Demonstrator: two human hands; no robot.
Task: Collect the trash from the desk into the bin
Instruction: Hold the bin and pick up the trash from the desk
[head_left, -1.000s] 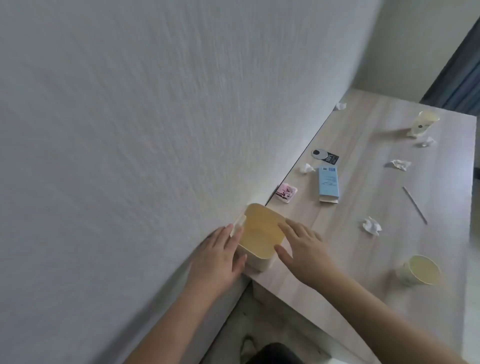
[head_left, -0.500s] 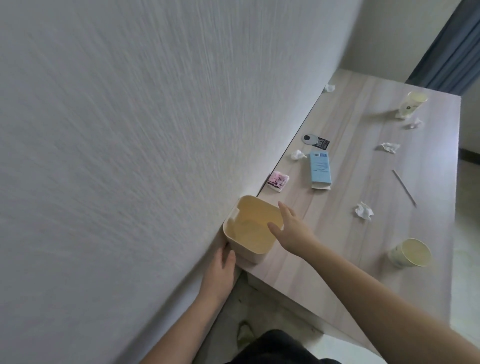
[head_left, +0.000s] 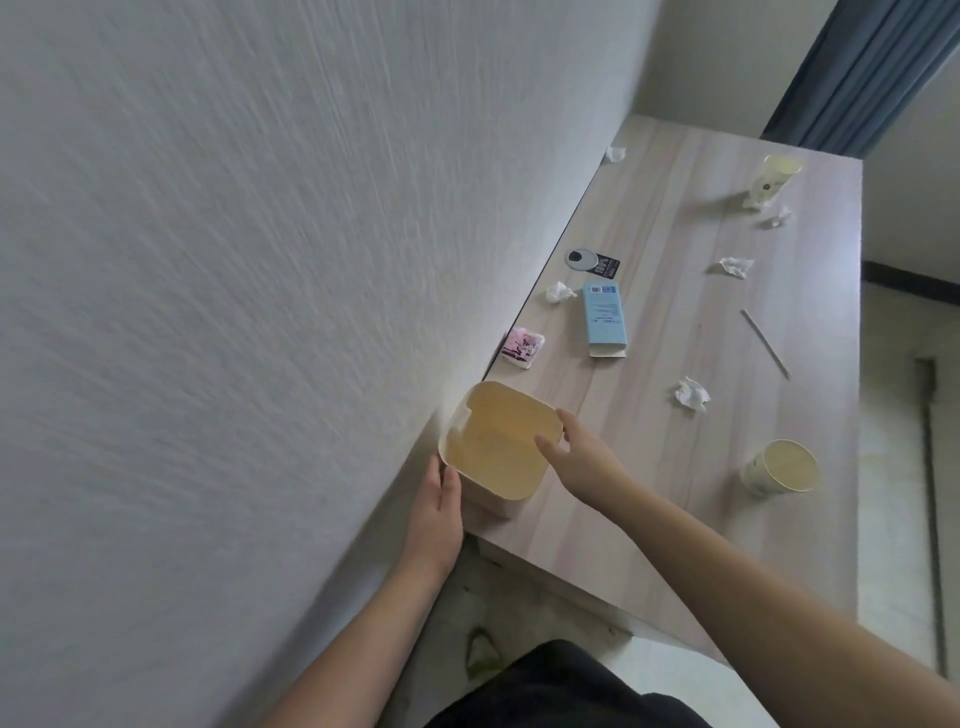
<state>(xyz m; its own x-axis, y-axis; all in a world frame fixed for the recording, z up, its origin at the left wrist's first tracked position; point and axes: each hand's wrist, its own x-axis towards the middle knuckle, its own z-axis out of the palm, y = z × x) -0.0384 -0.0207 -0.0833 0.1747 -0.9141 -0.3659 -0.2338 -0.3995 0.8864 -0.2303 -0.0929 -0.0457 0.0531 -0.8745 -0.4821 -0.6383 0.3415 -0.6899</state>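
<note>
**Both hands on the bin at the desk corner**

A white textured wall (head_left: 234, 286) fills the left side of the view, and a long wooden desk (head_left: 675, 519) stands against it. A blue-grey curtain (head_left: 872, 67) hangs in the far right corner.

At the near corner of the desk, touching the wall, stands the bin (head_left: 498, 447), a cream square tub with rounded corners; its inside shows only its yellowish bottom. The left hand (head_left: 434, 512) lies flat against the near left side of the bin, its fingers straight and pressed on the wall of the tub. The right hand (head_left: 582, 457) holds the right rim: the thumb reaches over the rim to the inside, and the fingers curl on the outside.

The trash lies spread over the desk, apart from the bin. A blue carton (head_left: 603, 318) lies flat near the middle, its flap open toward the person. A paper cup (head_left: 782, 467) lies on its side near the right edge, and a second paper cup (head_left: 771, 179) stands at the far end. A pink wrapper (head_left: 523, 349) lies just beyond the bin, beside the wall. A thin stick (head_left: 766, 344) lies on the right half. Five crumpled tissues are there: one (head_left: 692, 395) between the carton and the near cup, one (head_left: 560, 292) beside the carton, one (head_left: 735, 266) farther right, one (head_left: 777, 216) near the far cup, and one (head_left: 615, 153) at the far wall edge. A small black label (head_left: 605, 266) lies beside a grey round cable cover (head_left: 582, 259).
</note>
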